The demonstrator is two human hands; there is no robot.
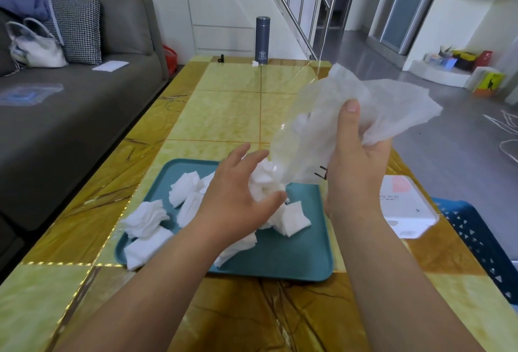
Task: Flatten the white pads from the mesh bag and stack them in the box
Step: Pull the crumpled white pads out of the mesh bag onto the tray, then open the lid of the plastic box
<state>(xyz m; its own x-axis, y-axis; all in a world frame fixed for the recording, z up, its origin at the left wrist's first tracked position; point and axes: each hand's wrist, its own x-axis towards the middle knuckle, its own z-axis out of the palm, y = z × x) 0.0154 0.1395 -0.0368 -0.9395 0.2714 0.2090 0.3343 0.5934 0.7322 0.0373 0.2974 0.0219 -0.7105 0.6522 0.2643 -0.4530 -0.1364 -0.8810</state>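
My right hand (356, 164) grips the mesh bag (316, 127) right of the frame's centre; the fingers are wrapped tight round its bunched far end, and the thumb (350, 112) stands straight up, pressed flat against the mesh; the crumpled end spills out past the hand toward the upper right.

My left hand (238, 194), just below centre, is half open; its fingers (253, 157) arch over a clump of pads (262, 186) and the thumb comes in from below, so the clump sits cupped between them; how firmly I squeeze it I cannot tell.

The clump hangs at the bag's lower opening, touching the mesh; the bag's long axis runs slantwise, from that mouth at the lower left up to the gathered end at the upper right; the mouth points down toward the teal tray (297, 256).

More loose pads (148, 220) lie scattered on the tray, mostly left of my left wrist, rumpled and overlapping; some lie under my forearm; one hangs over the tray's left rim.

The white box (406, 206) lies on the table (224, 110) just right of the tray, partly behind my right wrist; a blue basket (476, 242) is at the table's right edge.
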